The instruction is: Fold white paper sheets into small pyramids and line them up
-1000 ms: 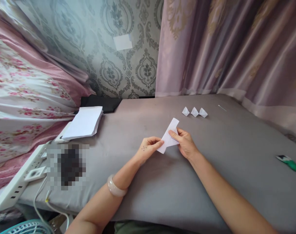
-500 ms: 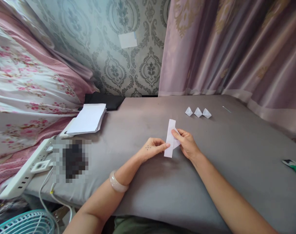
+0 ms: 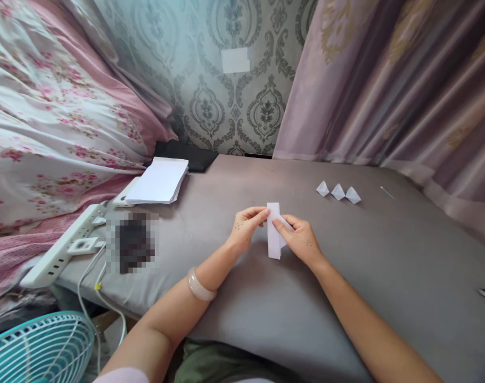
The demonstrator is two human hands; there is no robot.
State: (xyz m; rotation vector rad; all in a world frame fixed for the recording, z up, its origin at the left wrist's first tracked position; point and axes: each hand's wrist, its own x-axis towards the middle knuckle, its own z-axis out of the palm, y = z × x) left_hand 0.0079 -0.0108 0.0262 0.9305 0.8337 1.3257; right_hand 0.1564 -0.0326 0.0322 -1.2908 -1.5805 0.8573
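Observation:
Both hands hold a folded piece of white paper (image 3: 273, 239) above the grey-covered table (image 3: 234, 298). A long flat band of the paper stands upright, and a slanted flap juts out on its right side. My left hand (image 3: 244, 226) pinches the band near its upper left edge, thumb in front. My right hand (image 3: 302, 236) is closed on the flap side, its thumb pressed on the face of the band; its other fingers are partly hidden behind the paper. Farther back to the right, three small folded paper pieces (image 3: 338, 192) stand in a row.
A stack of white paper (image 3: 158, 181) lies at the back left, beside a black folded item (image 3: 204, 159). A power strip (image 3: 66, 242) with cables runs along the left edge, near a blurred dark object (image 3: 136, 243). A turquoise fan (image 3: 38, 351) stands lower left.
My left hand has moved from the lower part of the paper band up to near its top. My right thumb has shifted onto the band's face. The camera view has turned slightly left.

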